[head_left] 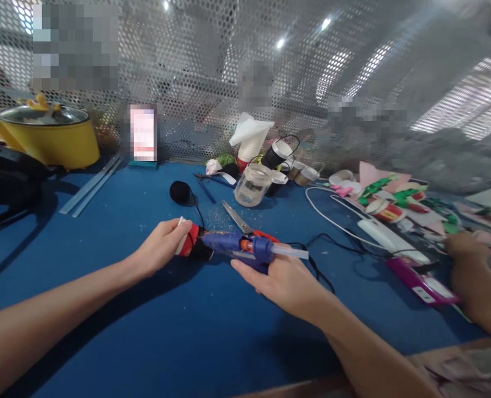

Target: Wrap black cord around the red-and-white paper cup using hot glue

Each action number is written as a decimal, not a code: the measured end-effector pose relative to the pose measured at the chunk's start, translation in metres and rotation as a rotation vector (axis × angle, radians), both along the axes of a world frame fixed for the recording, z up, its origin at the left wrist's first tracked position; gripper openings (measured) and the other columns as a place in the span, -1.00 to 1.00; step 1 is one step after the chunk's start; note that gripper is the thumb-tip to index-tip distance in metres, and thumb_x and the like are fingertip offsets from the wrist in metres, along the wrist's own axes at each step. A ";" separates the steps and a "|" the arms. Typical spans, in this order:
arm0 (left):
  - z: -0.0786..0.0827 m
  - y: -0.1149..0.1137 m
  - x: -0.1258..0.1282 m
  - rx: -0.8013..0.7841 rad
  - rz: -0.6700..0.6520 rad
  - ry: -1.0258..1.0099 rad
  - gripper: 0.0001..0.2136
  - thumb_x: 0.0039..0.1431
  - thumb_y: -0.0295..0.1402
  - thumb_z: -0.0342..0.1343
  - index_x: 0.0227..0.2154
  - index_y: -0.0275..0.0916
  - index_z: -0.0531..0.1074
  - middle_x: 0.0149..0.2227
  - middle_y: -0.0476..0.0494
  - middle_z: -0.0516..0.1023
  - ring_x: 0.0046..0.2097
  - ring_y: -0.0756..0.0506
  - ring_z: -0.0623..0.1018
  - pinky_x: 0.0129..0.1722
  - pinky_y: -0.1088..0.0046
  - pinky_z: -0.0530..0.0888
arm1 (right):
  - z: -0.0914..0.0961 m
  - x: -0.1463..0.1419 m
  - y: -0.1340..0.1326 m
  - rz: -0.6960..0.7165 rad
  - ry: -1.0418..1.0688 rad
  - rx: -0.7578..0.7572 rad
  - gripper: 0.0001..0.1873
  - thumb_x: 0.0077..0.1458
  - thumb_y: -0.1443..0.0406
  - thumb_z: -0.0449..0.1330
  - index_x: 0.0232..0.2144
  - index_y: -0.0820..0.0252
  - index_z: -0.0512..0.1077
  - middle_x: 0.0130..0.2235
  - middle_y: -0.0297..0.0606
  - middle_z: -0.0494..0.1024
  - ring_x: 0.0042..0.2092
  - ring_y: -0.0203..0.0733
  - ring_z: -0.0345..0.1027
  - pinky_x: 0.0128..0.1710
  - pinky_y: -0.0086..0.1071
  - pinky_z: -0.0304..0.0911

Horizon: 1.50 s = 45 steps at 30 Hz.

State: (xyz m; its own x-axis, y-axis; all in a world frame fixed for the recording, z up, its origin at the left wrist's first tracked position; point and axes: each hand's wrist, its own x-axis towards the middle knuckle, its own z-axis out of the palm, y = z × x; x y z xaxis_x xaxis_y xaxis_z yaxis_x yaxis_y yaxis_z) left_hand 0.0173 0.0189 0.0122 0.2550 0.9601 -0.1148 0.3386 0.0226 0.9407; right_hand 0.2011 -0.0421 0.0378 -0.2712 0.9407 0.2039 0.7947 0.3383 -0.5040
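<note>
My left hand (162,246) is closed on a small red, white and black cup-like piece (191,239). A thin black cord (198,207) runs from near that piece to a black ball (179,192) lying on the table. In my right hand (289,279) is a blue hot glue gun (224,243), its nozzle pointing left at the piece. Whether the tip touches it I cannot tell. A clear glue stick (292,251) sticks out of the gun's back end. Just behind the gun lie scissors (237,218) with red handles.
A clear jar (252,187), blue-handled pliers (206,188) and several paper cups stand farther back. At left are a yellow pot (58,138), a phone (143,134) and clear glue sticks (90,188). To the right lie a purple power strip (423,282), cables and another person's hand (469,246).
</note>
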 end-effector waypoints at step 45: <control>-0.005 -0.006 -0.003 0.167 -0.094 0.061 -0.70 0.06 -0.20 -0.24 -0.63 -0.27 0.19 -0.63 0.06 0.16 -0.54 0.06 0.16 -0.54 0.55 0.13 | 0.003 0.004 -0.001 -0.041 -0.018 -0.016 -0.84 -0.08 0.22 0.03 -0.58 0.14 0.33 -0.72 -0.40 0.32 -0.59 -0.25 0.28 -0.58 -0.42 0.16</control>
State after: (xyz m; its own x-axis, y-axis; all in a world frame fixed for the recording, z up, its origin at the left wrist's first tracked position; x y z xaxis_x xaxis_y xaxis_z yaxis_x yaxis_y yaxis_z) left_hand 0.0138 0.0128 0.0075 0.3417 0.9394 0.0263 0.3883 -0.1667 0.9063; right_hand 0.2047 -0.0428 0.0407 -0.2363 0.9542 0.1836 0.8167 0.2974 -0.4945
